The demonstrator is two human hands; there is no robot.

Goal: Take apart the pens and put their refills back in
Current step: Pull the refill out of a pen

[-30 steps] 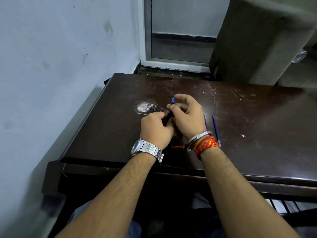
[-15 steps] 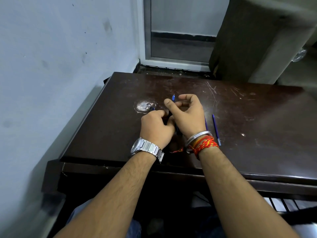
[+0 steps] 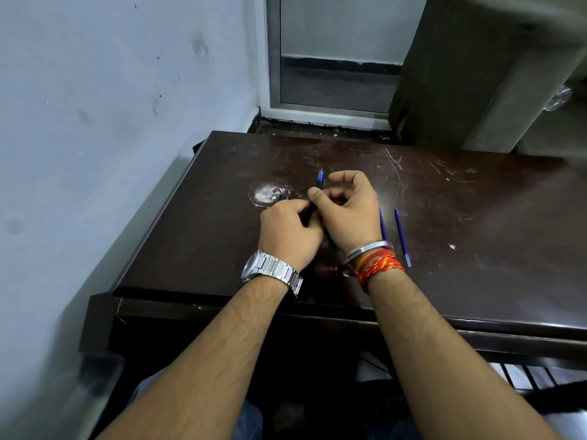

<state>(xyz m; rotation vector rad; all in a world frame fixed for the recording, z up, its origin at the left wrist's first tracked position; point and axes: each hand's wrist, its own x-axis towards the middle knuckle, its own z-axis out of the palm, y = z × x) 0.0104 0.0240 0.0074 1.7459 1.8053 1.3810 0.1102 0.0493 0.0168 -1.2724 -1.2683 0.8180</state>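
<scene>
**Both hands closed on one pen**

The pen [image 3: 320, 181] is dark-bodied with a blue end sticking up past the fingers. The left hand [image 3: 290, 231] is curled shut around its lower part; the right hand [image 3: 347, 211] pinches it between thumb and bent fingers just above, the two hands touching over the table [image 3: 476, 217]. Most of the barrel is hidden inside the fists, so its state cannot be told. Right of the right hand lie two thin blue refills [image 3: 402, 238], one partly covered by the wrist. A small dark piece [image 3: 282, 197] just beyond the left knuckles is unclear.
</scene>
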